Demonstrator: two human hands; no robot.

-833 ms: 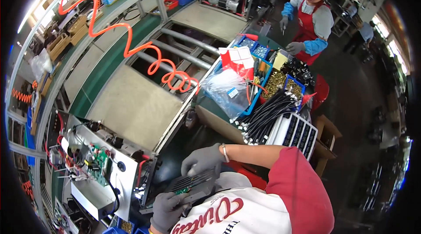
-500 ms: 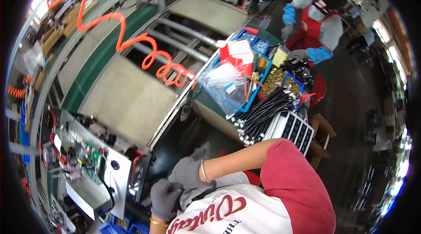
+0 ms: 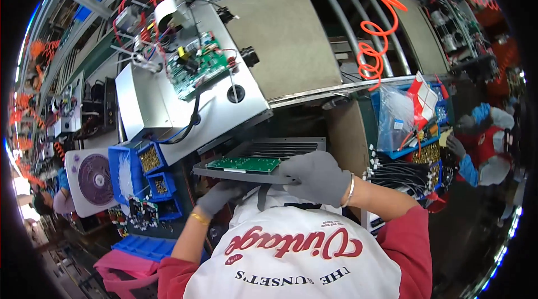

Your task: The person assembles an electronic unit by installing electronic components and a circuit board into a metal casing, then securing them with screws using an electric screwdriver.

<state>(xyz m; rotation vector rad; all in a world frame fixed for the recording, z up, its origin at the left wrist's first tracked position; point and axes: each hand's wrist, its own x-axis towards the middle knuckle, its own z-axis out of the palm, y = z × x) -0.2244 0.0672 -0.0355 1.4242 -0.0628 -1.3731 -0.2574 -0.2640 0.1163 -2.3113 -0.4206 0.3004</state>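
A grey slotted metal panel (image 3: 302, 146) is held level in front of my body, with a green circuit board (image 3: 242, 164) lying along its near left part. My right hand (image 3: 318, 174), in a grey glove, is closed over the panel's near right corner. At the near left edge, my gloved left hand (image 3: 220, 197) grips the panel from below, its fingertips hidden. Just beyond the panel, a pale metal chassis (image 3: 216, 119) sits on the line, carrying a larger green circuit board (image 3: 202, 66), wires and a black cable.
Blue bins (image 3: 150, 159) with small brass parts stand on the left, beside a white fan unit (image 3: 92, 182). On the right lie black cables (image 3: 395, 178) and a plastic bag (image 3: 395, 117). An orange coiled hose (image 3: 370, 47) hangs over metal rollers. A co-worker (image 3: 486, 147) works at far right.
My view has swung left, so the chassis now lies ahead of me. My hands, earlier close together at my body, are now apart on the slotted panel, which has come into view.
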